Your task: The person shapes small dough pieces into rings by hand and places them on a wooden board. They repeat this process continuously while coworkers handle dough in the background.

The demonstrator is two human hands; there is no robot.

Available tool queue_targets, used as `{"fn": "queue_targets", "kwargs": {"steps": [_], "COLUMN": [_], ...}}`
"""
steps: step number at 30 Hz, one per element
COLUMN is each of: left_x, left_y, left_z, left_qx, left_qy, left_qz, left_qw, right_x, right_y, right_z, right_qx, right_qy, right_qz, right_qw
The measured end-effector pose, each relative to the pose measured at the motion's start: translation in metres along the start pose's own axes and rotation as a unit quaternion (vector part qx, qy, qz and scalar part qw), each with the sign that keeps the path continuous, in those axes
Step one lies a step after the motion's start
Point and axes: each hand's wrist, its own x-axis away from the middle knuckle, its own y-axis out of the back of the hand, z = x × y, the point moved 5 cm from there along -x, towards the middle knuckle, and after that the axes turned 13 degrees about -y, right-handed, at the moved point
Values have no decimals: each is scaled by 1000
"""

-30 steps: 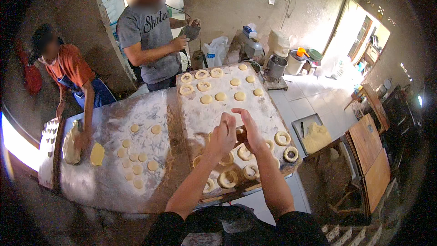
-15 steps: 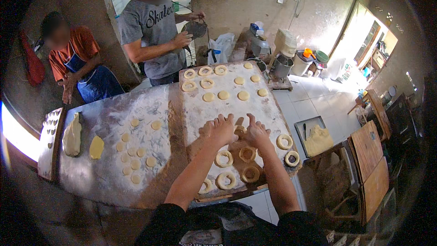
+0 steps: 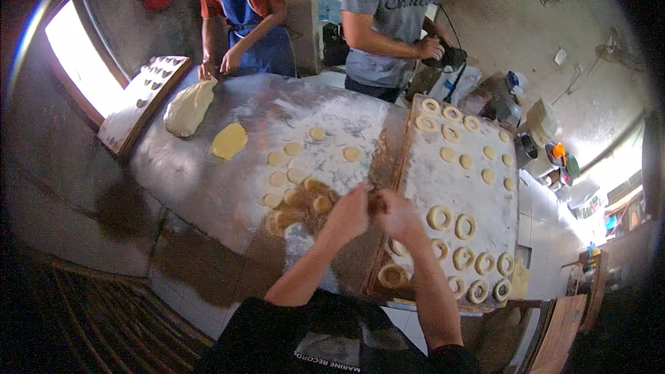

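My left hand (image 3: 349,216) and my right hand (image 3: 401,219) are brought close together over the left edge of the floured board (image 3: 449,190). Both have curled fingers; anything pinched between them is hidden. Dough rings (image 3: 465,227) lie to the right of my right hand and below it on the board, several in rows. Left of my left hand, small round dough pieces (image 3: 352,154) are scattered on the floured table (image 3: 208,180), some under the shadow of my arms.
A large pale dough lump (image 3: 188,109) and a yellow slab (image 3: 229,141) lie at the table's left. Beyond them stands a person in a blue apron (image 3: 260,45), a hand by the lump. Another in a grey shirt (image 3: 377,28) holds a dark object (image 3: 450,59). A tray (image 3: 142,104) sits far left.
My view has swung left. My hands have come off the dough rings in the board's middle, and their spread fingers are now curled together. The apron-wearing person's hand has reached the dough lump.
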Motion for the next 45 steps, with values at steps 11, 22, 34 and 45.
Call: {"fn": "queue_targets", "kwargs": {"steps": [11, 22, 34, 45], "left_x": [87, 75, 83, 84], "left_y": [107, 186, 161, 170], "left_z": [119, 96, 116, 95], "left_qx": [-28, 244, 316, 212], "left_qy": [95, 76, -97, -40], "left_qz": [1, 5, -202, -238], "left_qw": [995, 967, 922, 947], "right_x": [-48, -15, -11, 12], "right_y": [-134, -101, -145, -102], "right_z": [114, 167, 173, 208], "right_qx": [-34, -226, -699, -268], "right_qy": [-46, -49, -88, 115], "right_qz": [89, 21, 170, -1], "right_qw": [994, 973, 689, 956]}}
